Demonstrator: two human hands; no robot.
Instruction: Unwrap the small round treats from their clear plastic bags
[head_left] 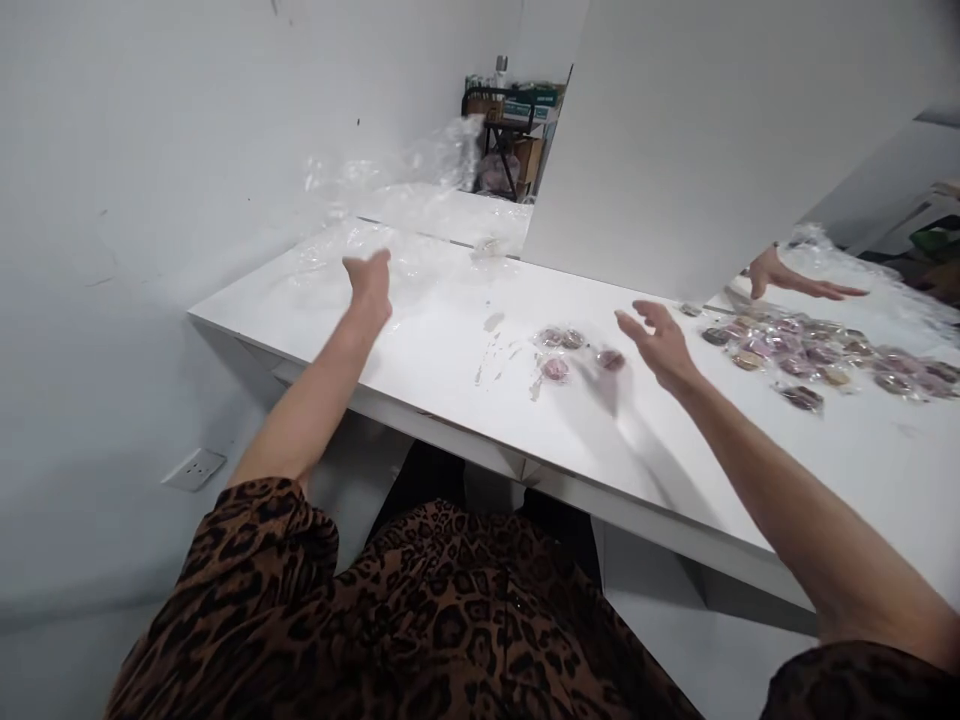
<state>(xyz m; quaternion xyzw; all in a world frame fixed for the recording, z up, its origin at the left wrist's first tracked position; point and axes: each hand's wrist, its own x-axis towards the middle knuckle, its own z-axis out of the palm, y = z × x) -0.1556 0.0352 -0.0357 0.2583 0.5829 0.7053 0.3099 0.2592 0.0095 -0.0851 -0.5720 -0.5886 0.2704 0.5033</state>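
My left hand (369, 285) is stretched out over the left part of the white table (442, 350). Its thumb stands apart from the other fingers, which are partly foreshortened. Just beyond it is crumpled clear plastic film (442, 160), blurred and partly above the tabletop. My right hand (660, 345) hovers over the table with its fingers apart and nothing in them. Nearest to it lies a dark, clear-wrapped small round piece (610, 360). Several more wrapped pieces lie to its left, including a pink one (555, 369).
A pile of clear-wrapped round pieces (795, 345) in pink, brown and yellow covers the right side. Another person's hand (802, 277) reaches over it from behind an upright white panel (675, 150). A wall socket (193, 469) is at left; a loaded black rack (510, 120) stands behind.
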